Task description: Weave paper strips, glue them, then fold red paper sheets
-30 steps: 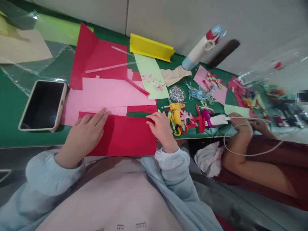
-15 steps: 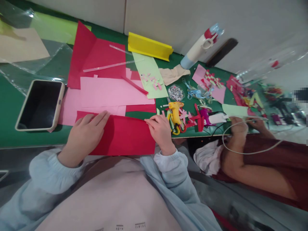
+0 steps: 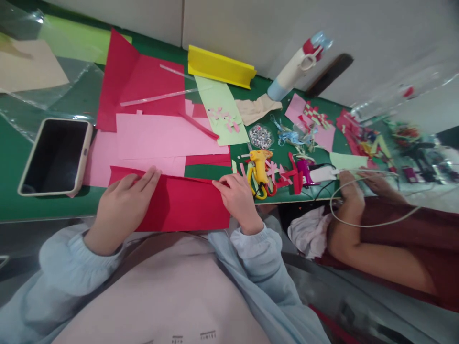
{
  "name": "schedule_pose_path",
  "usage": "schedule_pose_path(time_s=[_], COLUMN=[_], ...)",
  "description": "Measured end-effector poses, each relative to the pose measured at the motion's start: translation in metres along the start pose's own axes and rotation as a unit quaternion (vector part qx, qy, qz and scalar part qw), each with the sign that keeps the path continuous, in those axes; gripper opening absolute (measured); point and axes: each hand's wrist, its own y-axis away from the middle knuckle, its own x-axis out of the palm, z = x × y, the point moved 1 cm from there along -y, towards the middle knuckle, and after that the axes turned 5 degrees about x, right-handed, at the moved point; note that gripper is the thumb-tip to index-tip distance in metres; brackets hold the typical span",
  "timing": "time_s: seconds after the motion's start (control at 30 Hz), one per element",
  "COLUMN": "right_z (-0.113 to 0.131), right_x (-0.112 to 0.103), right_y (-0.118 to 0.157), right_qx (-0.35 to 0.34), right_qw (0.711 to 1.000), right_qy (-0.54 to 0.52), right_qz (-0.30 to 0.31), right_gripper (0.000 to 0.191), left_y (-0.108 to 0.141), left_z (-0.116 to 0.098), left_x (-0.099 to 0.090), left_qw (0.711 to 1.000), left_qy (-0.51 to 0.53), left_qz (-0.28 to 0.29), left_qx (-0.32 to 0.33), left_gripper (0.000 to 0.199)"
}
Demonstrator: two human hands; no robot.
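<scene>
A red paper sheet [image 3: 186,205] lies at the table's front edge, close to my body, with a narrow fold along its far edge. My left hand [image 3: 131,200] rests on its left part, fingers stretched out over that far edge. At the far right corner, my right hand [image 3: 238,198] pinches the folded edge between thumb and fingers. Pink sheets [image 3: 165,136] lie just beyond the red one. Close to my right hand are a yellow glue gun [image 3: 261,165] and yellow-handled scissors [image 3: 263,192], among small paper cuttings.
A phone [image 3: 55,157] lies at the left. Farther back are a folded red card [image 3: 154,79], a folded yellow strip [image 3: 220,67], a dish of small beads [image 3: 261,136] and a bottle [image 3: 296,69]. On the right, a co-worker's hands [image 3: 351,186] are near a white cable [image 3: 333,210].
The view has shifted slightly, so things on the table appear a little farther left. My hands remain on the red paper sheet. The co-worker's hands have moved slightly.
</scene>
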Motion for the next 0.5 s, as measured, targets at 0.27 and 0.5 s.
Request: schedule_pose_path(time_s=[0.27,0.5], right_z=[0.002,0.023], right_x=[0.003,0.009], right_y=[0.008,0.021], right_qx=[0.006,0.048], right_qw=[1.0,0.998], right_qy=[0.001,0.036], right_qz=[0.02,0.004], right_gripper=[0.036,0.04], left_y=[-0.003,-0.04], left_z=[-0.024,-0.081], left_x=[-0.008,0.016], left_qw=[0.999,0.986], left_qy=[-0.014,0.073], left_qz=[-0.024,-0.05], left_qx=[-0.024,0.14], left_gripper=[0.062,0.056])
